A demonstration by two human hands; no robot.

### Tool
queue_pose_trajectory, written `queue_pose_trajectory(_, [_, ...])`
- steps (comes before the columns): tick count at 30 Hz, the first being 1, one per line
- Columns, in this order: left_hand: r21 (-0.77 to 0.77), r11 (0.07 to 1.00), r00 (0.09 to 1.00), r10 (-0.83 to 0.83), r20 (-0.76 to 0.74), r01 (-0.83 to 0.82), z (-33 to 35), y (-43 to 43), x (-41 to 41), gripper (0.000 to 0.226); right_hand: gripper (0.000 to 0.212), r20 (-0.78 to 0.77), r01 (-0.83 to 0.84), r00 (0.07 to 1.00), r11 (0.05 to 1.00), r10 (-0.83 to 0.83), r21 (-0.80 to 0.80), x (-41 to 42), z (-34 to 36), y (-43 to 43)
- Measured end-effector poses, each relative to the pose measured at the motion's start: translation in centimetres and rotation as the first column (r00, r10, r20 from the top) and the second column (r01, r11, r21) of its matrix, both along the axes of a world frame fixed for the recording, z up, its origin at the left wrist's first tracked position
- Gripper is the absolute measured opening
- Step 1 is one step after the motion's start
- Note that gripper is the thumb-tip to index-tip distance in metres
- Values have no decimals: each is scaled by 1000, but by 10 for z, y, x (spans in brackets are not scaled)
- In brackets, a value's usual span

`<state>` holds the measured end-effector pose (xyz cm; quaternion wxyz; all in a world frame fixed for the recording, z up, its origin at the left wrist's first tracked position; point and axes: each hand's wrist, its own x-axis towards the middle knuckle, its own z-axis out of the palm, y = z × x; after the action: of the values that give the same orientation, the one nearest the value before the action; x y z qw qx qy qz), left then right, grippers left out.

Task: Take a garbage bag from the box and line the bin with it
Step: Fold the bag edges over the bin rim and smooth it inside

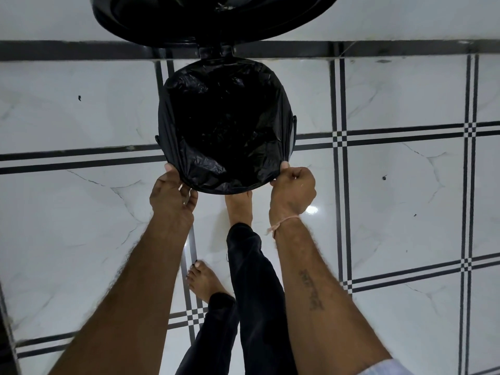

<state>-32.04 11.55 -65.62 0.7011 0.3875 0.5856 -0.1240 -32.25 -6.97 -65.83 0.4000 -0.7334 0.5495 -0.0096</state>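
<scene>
Fingers (189,196) of the left hand (173,196): curled under the near-left edge of the bin (216,52), thumb laid on top, gripping the plastic there. Fingers (297,176) of the right hand (293,190): closed in a fist, thumb and forefinger pinching the bag's edge at the near-right of the rim. Garbage bag (224,125): black, crinkled, seated inside the round bin, its mouth spread open and turned over the rim all the way round, with folds hanging down the outer wall on both sides. Lid (205,20): black, round, hinged at the far side and raised upright, its top cut off by the frame. Right foot (239,208): bare, toes hidden beneath the bin's near edge; whether it presses anything cannot be told. Left foot (205,280): bare, flat on the floor, set back from the bin. Trousers (257,293): dark, both legs. Thread (284,223): pale, tied around the right wrist. Tattoo (313,290): dark script on the right forearm, unreadable. Floor (405,198): glossy white marbled tiles crossed by black double lines.
</scene>
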Motion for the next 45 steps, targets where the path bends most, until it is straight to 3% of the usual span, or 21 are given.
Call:
queue_pose_trajectory(4, [7, 1000, 1000, 5, -28, -5, 4, -2, 2, 31, 29, -27, -15, 1000, 1000, 14, -26, 2, -2, 4])
queue_pose_trajectory(12, [-22, 999, 999, 41, -30, -41, -1, 0, 2, 22, 22, 86, -11, 996, 1000, 13, -27, 2, -11, -6])
queue_pose_trajectory(16, [-8, 1000, 999, 24, -42, -24, 2, 1, 2, 25, 31, 108, -126, 985, 989, 135, -82, 1, -6, -8])
queue_pose_trajectory(22, [36, 999, 998, -11, -65, 14, 5, 1, 3, 28, 36, -111, -351, 936, 905, 333, -242, 10, 3, -19])
queue_pose_trajectory(27, [54, 998, 998, -12, -64, 15, 7, 0, 3, 26, 32, -332, -527, 840, 792, 430, -307, 20, 10, -23])
queue_pose_trajectory(31, [50, 999, 998, -6, -59, 9, 8, 0, 4, 24, 26, -404, -637, 762, 695, 505, -332, 28, 13, -28])
queue_pose_trajectory(35, [44, 999, 998, 8, -58, -6, 8, -1, 4, 22, 16, -213, -477, 877, 840, 432, -259, 30, 14, -32])
queue_pose_trajectory(38, [50, 999, 998, 11, -61, -8, 7, 0, 3, 22, 13, -125, -430, 903, 863, 411, -267, 29, 16, -28])
queue_pose_trajectory(45, [45, 999, 999, -3, -54, 5, 7, 0, 4, 22, 25, -300, -573, 810, 788, 504, -225, 39, 9, -23])
